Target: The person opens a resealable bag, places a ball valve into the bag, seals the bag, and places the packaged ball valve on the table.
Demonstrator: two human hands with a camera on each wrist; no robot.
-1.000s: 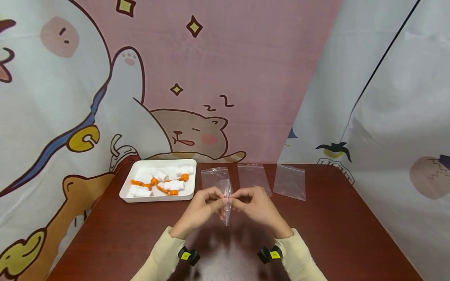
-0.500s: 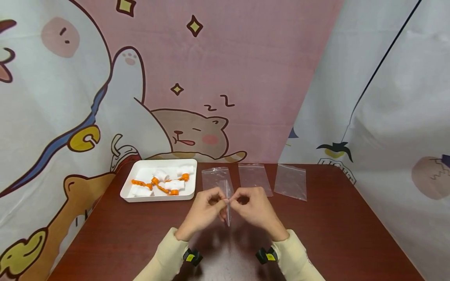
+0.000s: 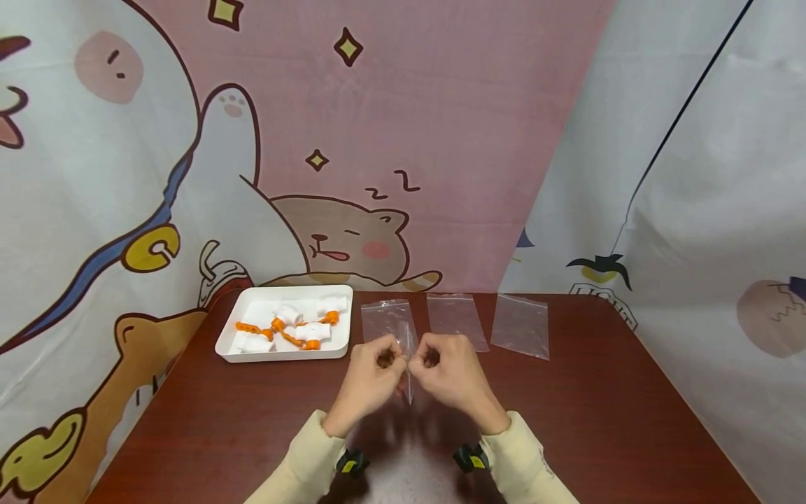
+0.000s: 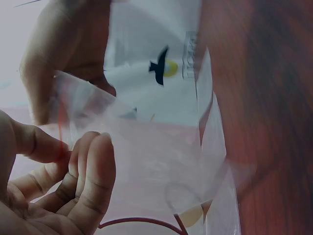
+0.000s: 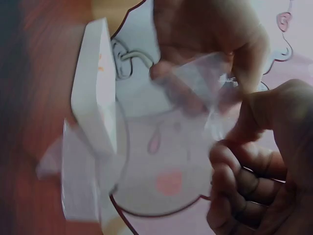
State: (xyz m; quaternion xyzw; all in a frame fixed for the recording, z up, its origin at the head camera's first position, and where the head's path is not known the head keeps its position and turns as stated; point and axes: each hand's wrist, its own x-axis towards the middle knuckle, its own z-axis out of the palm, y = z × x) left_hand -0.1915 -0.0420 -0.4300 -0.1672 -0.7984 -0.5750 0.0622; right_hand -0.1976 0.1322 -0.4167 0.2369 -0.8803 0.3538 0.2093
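Observation:
A clear zip-lock bag (image 3: 411, 389) hangs edge-on between both hands above the table. My left hand (image 3: 370, 374) pinches its top edge between thumb and index finger. Facing it, my right hand (image 3: 452, 373) pinches the same edge, the fingertips of the two hands nearly meeting. In the left wrist view the see-through bag (image 4: 146, 156) spreads out beyond the left fingers, and a reddish line runs along its held edge. The right wrist view has the bag (image 5: 203, 81) blurred between the hands. I cannot tell whether the bag's mouth is parted.
A white tray (image 3: 233, 350) at the back left holds several white pieces (image 3: 313, 331) with orange parts (image 3: 311, 345). Flat clear bags lie along the back: one behind the hands (image 3: 380, 318), a middle one (image 3: 456, 315) and a right one (image 3: 520, 327). A printed cloth (image 3: 466, 140) hangs behind the table.
Both hands stay at the bag's top edge; their wrists have drawn slightly inward and the fingers curl more closely. The bag looks narrower, more edge-on. Tray and other bags stay put.

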